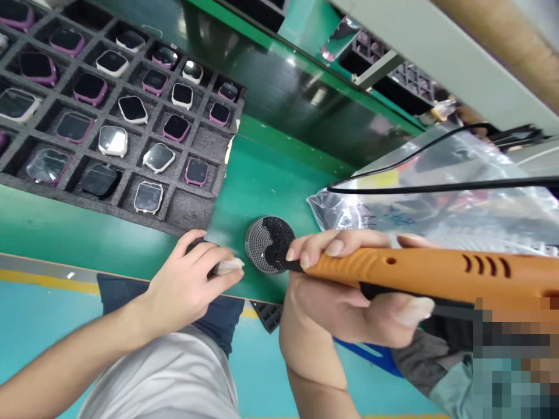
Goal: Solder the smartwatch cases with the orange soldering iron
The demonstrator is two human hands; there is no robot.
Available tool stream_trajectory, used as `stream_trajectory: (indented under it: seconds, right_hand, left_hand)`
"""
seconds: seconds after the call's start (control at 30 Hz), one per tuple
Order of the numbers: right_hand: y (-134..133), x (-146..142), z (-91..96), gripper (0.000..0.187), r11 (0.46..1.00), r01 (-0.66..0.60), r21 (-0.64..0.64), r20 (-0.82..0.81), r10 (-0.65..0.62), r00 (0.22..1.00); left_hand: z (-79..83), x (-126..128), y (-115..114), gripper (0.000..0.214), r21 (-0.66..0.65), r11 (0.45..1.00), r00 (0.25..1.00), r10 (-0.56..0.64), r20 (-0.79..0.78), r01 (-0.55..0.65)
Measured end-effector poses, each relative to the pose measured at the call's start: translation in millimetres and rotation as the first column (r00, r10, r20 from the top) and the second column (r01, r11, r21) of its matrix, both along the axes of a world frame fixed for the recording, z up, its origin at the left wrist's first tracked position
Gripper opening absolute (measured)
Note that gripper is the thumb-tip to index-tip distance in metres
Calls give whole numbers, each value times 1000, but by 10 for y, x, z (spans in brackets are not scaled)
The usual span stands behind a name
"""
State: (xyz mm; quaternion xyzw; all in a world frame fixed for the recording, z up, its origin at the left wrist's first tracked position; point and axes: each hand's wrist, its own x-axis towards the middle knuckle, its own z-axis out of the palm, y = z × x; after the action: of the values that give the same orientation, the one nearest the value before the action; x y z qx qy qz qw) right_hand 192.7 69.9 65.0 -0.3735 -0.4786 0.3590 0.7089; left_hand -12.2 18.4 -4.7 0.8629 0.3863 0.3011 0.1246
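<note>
My left hand [192, 273] grips a small watch body [229, 266] at the bench's front edge; its pale edge shows past my fingers and the rest is hidden. My right hand [336, 285] is shut around an orange electric screwdriver [419, 270], whose dark tip reaches over a round perforated metal disc [262, 244]. Black material covers part of that disc, which lies on the green bench mat [266, 180] between my hands. The tip appears to be at the disc's right side, though contact cannot be told.
A grey foam tray [187, 203] holds several watch bodies in separate cells at the left. A clear plastic bag [419, 215] lies at the right under a black cable [437, 187]. A dark rack [393, 75] sits behind the bench. A pixelated patch covers the lower right corner.
</note>
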Motion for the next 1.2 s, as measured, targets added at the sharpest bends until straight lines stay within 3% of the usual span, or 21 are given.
stream_trajectory:
  seconds: [0.33, 0.47, 0.57, 0.73, 1.0, 1.13, 1.2]
  right_hand:
    - [-83, 41, -11, 38, 999, -12, -47, -12, 12, 1000]
    - [-134, 14, 77, 40, 996, -36, -83, -51, 31, 998]
    - [-183, 15, 142, 36, 990, -115, -85, -7, 115, 993]
    - [-238, 50, 141, 37, 976, -190, -103, 59, 197, 979]
    - [-202, 29, 146, 68, 932, -211, -294, 122, 256, 959]
    - [-249, 31, 129, 69, 938, -205, -280, 141, 252, 957]
    - [-302, 25, 112, 58, 952, -171, -254, 140, 211, 967]
  left_hand:
    - [8, -27, 3, 32, 20, 999, 989, -44, 138, 41]
    - [17, 8, -16, 28, -23, 1000, 1000, -12, 17, 12]
    - [14, 41, -17, 31, -26, 1000, 996, -17, -85, 15]
    - [-19, 53, -17, 30, -30, 999, 996, -25, -86, 22]
    - [-12, 54, -28, 28, -34, 999, 997, -20, -79, 18]
    - [-10, 62, -14, 25, -34, 999, 997, -11, -70, 9]
    - [-8, 64, -11, 24, -34, 999, 998, -8, -68, 6]
